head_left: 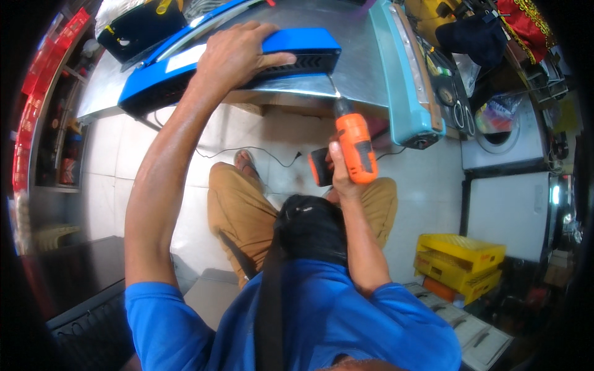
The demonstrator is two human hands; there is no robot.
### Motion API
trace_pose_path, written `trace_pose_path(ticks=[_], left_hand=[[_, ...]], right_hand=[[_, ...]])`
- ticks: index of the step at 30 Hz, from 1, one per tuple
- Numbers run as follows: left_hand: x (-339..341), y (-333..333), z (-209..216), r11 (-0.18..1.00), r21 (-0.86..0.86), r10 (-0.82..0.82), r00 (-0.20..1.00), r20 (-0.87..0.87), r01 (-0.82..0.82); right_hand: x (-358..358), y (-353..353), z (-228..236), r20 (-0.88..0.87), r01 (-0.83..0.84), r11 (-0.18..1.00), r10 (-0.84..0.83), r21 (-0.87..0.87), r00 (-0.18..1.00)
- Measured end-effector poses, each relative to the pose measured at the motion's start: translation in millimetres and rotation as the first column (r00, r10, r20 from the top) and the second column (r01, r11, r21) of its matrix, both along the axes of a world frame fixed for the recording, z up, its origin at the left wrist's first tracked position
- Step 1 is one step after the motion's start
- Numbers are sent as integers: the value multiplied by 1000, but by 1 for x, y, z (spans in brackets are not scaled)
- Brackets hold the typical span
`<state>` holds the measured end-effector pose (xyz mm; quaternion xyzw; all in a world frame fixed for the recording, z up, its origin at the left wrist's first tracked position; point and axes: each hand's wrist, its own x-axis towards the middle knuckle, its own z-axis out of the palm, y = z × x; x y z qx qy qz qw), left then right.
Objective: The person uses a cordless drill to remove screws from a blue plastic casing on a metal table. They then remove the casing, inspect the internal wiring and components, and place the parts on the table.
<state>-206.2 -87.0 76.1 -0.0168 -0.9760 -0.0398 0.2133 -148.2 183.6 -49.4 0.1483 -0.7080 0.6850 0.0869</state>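
A long blue casing (303, 41) with a dark slotted side lies along the front edge of the metal table (359, 59). My left hand (238, 52) rests over its top, fingers wrapped across it and thumb along the slotted side. In my right hand (342, 167) is an orange and black cordless drill (357, 145), held by its grip. Its thin bit points away from me and reaches the casing's lower right corner; whether the tip sits in a screw cannot be made out.
A light teal long casing (396, 68) stands at the table's right. Scissors (461, 116) lie beyond it. Yellow crates (461, 263) stack on the floor at right, near a white washing machine (504, 133). A black cable (266, 154) trails on the tiles. Red-edged shelves (37, 111) line the left.
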Motion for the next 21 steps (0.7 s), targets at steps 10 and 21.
trace_pose_path(ticks=[10, 21], left_hand=[[0, -2, 1, 999, -11, -31, 999, -24, 31], [1, -3, 1, 999, -21, -46, 998, -44, 45]], right_hand=[[10, -24, 2, 143, -73, 843, 175, -534, 974], [12, -23, 1, 224, -38, 865, 172, -501, 959]])
